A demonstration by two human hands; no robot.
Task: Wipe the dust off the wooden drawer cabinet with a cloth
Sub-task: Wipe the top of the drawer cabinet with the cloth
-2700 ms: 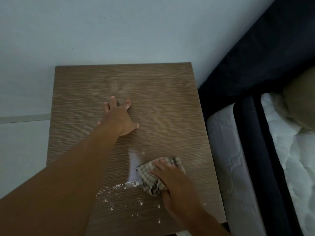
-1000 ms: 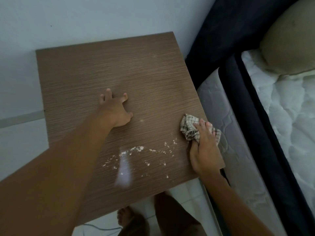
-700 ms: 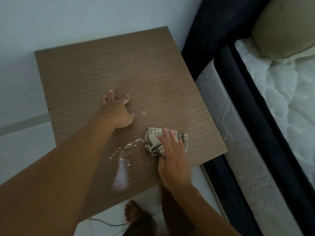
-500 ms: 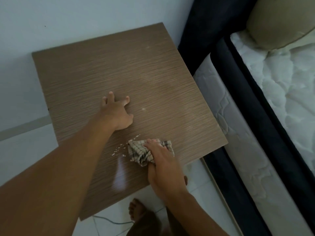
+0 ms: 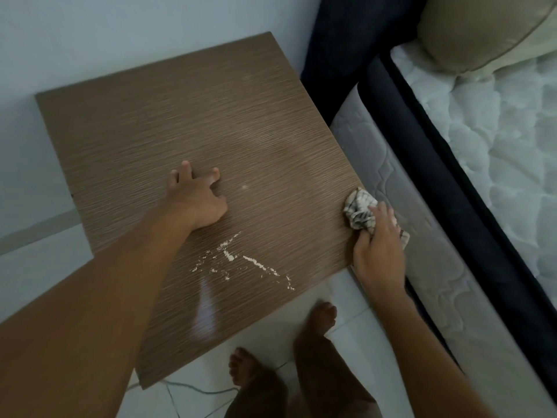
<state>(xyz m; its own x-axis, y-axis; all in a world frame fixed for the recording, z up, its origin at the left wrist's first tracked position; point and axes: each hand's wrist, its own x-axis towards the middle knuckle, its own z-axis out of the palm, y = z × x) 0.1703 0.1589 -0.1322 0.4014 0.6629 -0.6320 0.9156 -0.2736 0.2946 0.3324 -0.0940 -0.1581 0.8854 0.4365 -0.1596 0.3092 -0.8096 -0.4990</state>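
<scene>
Cloth (image 5: 360, 211) bunched in right hand (image 5: 378, 251) at cabinet (image 5: 180, 122) right edge; left hand (image 5: 197, 200) splayed flat mid-top.

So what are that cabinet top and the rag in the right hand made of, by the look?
Cabinet top: wood or wood-look laminate, going by the fine straight grain lines and a faint sheen near the front. Cloth: soft woven fabric, checked, crumpling under the right hand.

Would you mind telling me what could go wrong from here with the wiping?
1. The crumbs lie near the front edge of the cabinet; a sweep may push them onto the floor by the bare feet.
2. The cloth, bunched in the right hand, overhangs the right edge and may brush dust onto the mattress.
</scene>
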